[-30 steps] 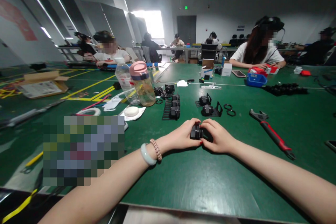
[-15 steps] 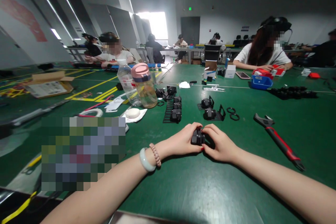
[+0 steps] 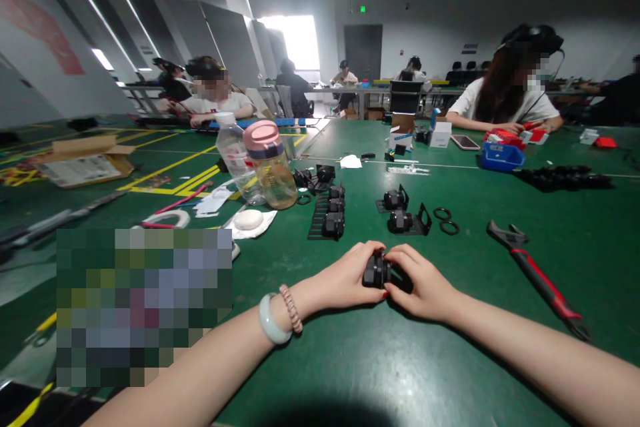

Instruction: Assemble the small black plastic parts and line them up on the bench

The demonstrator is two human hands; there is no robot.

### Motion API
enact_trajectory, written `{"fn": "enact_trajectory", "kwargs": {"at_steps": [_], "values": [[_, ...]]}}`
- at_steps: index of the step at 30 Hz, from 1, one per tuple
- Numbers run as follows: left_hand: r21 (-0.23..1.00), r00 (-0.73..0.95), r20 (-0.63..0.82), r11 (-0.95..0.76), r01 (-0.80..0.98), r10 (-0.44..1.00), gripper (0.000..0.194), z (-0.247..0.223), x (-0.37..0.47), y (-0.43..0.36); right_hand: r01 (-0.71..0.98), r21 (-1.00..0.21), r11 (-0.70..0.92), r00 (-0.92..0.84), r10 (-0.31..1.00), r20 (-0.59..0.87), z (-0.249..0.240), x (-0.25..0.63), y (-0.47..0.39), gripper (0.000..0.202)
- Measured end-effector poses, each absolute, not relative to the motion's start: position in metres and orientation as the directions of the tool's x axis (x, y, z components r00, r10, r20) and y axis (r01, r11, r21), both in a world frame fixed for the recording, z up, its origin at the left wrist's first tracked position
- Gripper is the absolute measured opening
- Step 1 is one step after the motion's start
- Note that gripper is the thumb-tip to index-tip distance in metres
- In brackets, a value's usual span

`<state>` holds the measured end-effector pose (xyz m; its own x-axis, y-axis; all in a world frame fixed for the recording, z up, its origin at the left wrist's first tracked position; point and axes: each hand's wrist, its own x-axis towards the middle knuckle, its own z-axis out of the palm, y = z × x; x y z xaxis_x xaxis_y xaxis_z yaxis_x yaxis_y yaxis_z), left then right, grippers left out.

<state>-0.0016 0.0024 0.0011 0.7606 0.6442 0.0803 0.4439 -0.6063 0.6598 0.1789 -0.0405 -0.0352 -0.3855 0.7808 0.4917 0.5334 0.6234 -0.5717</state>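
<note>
Both hands meet around a black threaded fitting point(image 3: 376, 269) just above the green table point(image 3: 320, 360). My left hand point(image 3: 350, 275) grips its left side between thumb and fingers. On the right side, my right hand point(image 3: 419, 283) pinches it with thumb and fingertips. Beyond them lie black fittings on a slotted bracket point(image 3: 332, 223), with more bracketed fittings point(image 3: 401, 221) to their right. Two black rings point(image 3: 445, 221) rest beside those. The far side of the held piece is partly hidden by the fingers.
An adjustable wrench point(image 3: 547, 287) with red and black handle lies at right. A pink-lidded bottle point(image 3: 273, 170) and a clear bottle point(image 3: 237, 160) stand at left. Further back are a blue bin point(image 3: 501, 157), a white box point(image 3: 440, 134) and a seated person point(image 3: 505, 93).
The view has shifted slightly, so the hands and nearby table items sit a little lower in it. Both hands keep their hold on the black fitting.
</note>
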Motion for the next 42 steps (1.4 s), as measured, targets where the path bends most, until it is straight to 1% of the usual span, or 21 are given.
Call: {"fn": "enact_trajectory", "kwargs": {"at_steps": [5, 9, 13, 15, 21, 30, 37, 42], "values": [[0.668, 0.755, 0.089, -0.601, 0.438, 0.649, 0.058, -0.002, -0.001, 0.003, 0.520, -0.585, 0.623, -0.378, 0.782, 0.496, -0.034, 0.180, -0.036, 0.035], [0.669, 0.760, 0.097, -0.607, 0.429, 0.643, 0.061, -0.002, -0.001, 0.003, 0.530, -0.589, 0.611, -0.382, 0.791, 0.477, -0.035, 0.184, -0.037, 0.034], [0.667, 0.766, 0.097, -0.612, 0.424, 0.636, 0.060, -0.002, -0.001, 0.003, 0.549, -0.589, 0.593, -0.401, 0.805, 0.437, -0.037, 0.189, -0.044, 0.046], [0.661, 0.771, 0.094, -0.619, 0.425, 0.630, 0.059, -0.001, -0.001, 0.003, 0.555, -0.577, 0.600, -0.407, 0.800, 0.441, -0.039, 0.191, -0.047, 0.053], [0.659, 0.774, 0.112, -0.630, 0.411, 0.623, 0.060, 0.000, 0.002, 0.000, 0.571, -0.530, 0.627, -0.400, 0.776, 0.487, -0.040, 0.191, -0.048, 0.058], [0.619, 0.775, 0.135, -0.663, 0.420, 0.617, 0.058, 0.001, 0.004, -0.001, 0.570, -0.482, 0.665, -0.438, 0.742, 0.507, -0.041, 0.190, -0.047, 0.055], [0.615, 0.769, 0.107, -0.649, 0.447, 0.631, 0.057, 0.001, 0.002, 0.000, 0.583, -0.489, 0.649, -0.395, 0.752, 0.527, -0.041, 0.188, -0.044, 0.045], [0.625, 0.760, 0.116, -0.641, 0.445, 0.640, 0.057, -0.004, 0.002, 0.002, 0.568, -0.491, 0.660, -0.417, 0.745, 0.520, -0.040, 0.190, -0.043, 0.040]]}}
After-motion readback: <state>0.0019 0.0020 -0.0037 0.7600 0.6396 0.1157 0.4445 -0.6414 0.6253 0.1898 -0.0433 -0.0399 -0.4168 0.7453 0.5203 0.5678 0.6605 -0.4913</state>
